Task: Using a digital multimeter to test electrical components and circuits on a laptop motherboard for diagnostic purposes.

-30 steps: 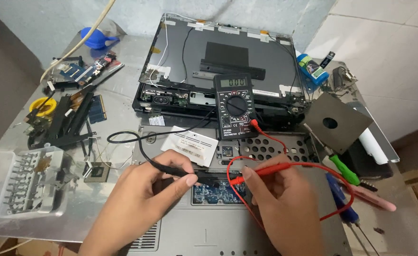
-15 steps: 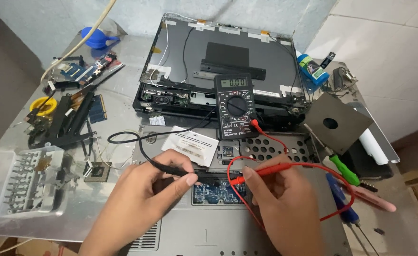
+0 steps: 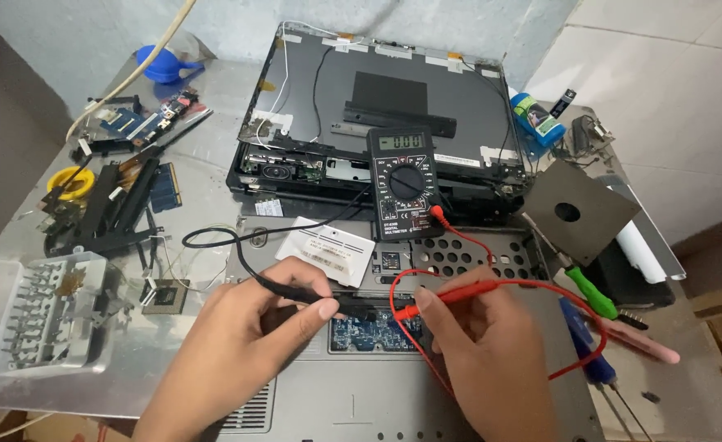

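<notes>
Two probes meet over the exposed circuit board (image 3: 369,327) in the opened laptop base (image 3: 426,393), just in front of the multimeter (image 3: 403,182): the left hand (image 3: 246,340) pinches the black probe (image 3: 295,288), the right hand (image 3: 480,344) pinches the red probe (image 3: 451,293), their tips close together.

black probe (image 3: 295,288), red probe (image 3: 451,296), tips on circuit board (image 3: 369,330)
</notes>
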